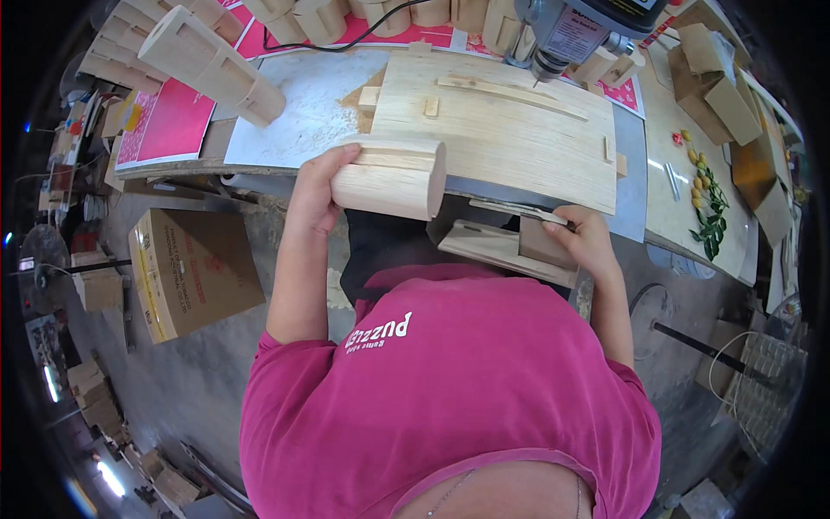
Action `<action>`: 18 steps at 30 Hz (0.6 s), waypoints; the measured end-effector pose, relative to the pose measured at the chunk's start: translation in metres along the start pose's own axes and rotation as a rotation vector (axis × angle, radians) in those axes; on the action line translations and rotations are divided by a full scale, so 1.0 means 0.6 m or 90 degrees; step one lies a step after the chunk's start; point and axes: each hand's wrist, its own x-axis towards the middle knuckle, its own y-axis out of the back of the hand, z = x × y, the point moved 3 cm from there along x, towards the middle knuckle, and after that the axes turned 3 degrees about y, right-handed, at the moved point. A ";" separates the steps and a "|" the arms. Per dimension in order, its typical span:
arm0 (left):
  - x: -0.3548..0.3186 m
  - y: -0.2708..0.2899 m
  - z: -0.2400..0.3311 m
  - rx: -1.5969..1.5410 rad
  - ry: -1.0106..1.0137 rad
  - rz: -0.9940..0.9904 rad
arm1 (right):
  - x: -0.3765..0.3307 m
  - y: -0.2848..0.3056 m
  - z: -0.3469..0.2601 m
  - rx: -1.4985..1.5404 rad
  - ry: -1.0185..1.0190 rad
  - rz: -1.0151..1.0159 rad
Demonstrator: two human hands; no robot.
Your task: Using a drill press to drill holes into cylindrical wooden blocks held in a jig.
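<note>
At far left a column of pale wooden pieces (207, 60) is standing on the bench (218, 137), set back from the front edge, presumably to leave room for my arms. Beside it, my left hand (320, 186) is closing around the left end of a rounded wooden block (389, 182), which I am holding just in front of the bench edge, its grooved side facing up; I am likely gripping one end so that the rest is lying exposed. My left forearm is rising almost straight, the thumb lying along the top and the other fingers mostly hiding behind the wood. At centre a flat wooden board (493, 143) is covering the bench top below a drill press (575, 39), with narrow strips lying on it, perhaps serving as stops. To the right, lower down, my right hand (584, 240) is holding a slim tool (510, 209), fingers curling around its dark end, the tool pointing left toward the block but not touching it. That forearm is angling inward, the wrist bending, near an open wooden compartment (501, 249) below the bench edge.
</note>
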 end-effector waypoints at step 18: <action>-0.032 -0.068 -0.053 0.059 -0.042 -0.111 | -0.018 0.061 -0.073 0.168 0.204 0.139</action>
